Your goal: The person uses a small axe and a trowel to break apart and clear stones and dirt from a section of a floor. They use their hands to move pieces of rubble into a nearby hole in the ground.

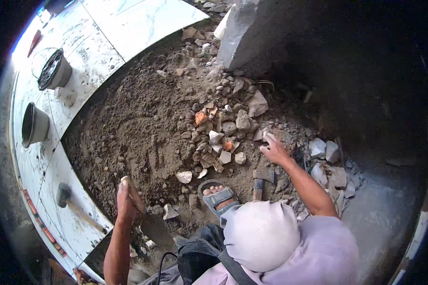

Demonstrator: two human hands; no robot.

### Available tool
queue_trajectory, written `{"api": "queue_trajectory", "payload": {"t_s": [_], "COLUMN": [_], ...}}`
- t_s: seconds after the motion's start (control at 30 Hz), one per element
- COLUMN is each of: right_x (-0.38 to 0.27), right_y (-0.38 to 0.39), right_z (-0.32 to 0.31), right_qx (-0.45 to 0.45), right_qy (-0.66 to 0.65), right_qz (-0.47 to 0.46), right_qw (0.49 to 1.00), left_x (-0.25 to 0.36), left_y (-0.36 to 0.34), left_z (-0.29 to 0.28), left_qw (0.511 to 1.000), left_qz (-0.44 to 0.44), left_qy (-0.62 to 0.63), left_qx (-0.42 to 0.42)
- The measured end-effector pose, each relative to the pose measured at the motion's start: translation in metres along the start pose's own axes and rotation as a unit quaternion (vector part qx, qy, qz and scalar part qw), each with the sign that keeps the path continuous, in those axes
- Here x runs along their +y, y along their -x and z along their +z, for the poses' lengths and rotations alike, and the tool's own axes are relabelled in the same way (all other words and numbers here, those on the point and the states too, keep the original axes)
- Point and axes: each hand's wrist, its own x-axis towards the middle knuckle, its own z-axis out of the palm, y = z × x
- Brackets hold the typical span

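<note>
My right hand [275, 151] reaches over the rubble pile [228, 128], its fingers apart beside a pale stone [258, 136]. Whether a fingertip touches that stone is hard to tell. Lower left, my left hand [125, 202] is closed on a long, flat tan piece [136, 195], held above the loose soil; its exact kind is unclear. Broken stones and orange brick bits [201, 118] lie between the hands. A sandalled foot [218, 197] rests on the dirt nearer to me. A tool with a broad metal head [264, 175] and short handle lies right of the foot.
Pale floor tiles [88, 57] border the soil at left. Two buckets [35, 125] and a wooden-handled mallet [64, 194] are on them, plus a red-and-black bar [45, 230] at the rim. A grey pillar [240, 35] rises at the back; larger stones [325, 151] lie at right.
</note>
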Motion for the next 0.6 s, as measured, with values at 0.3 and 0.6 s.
{"api": "queue_trajectory", "payload": {"t_s": [0.3,0.6], "right_x": [0.059,0.063], "right_y": [-0.153,-0.157], "right_z": [0.012,-0.035], "right_qx": [0.139,-0.061], "right_qy": [-0.063,-0.004], "right_qz": [0.16,0.06], "right_qw": [0.975,0.996], "left_x": [0.002,-0.012], "left_y": [0.008,0.013], "left_z": [0.011,-0.007], "left_qw": [0.999,0.999], "left_qz": [-0.024,-0.03], "left_qy": [0.015,-0.009], "left_qx": [-0.029,0.015]}}
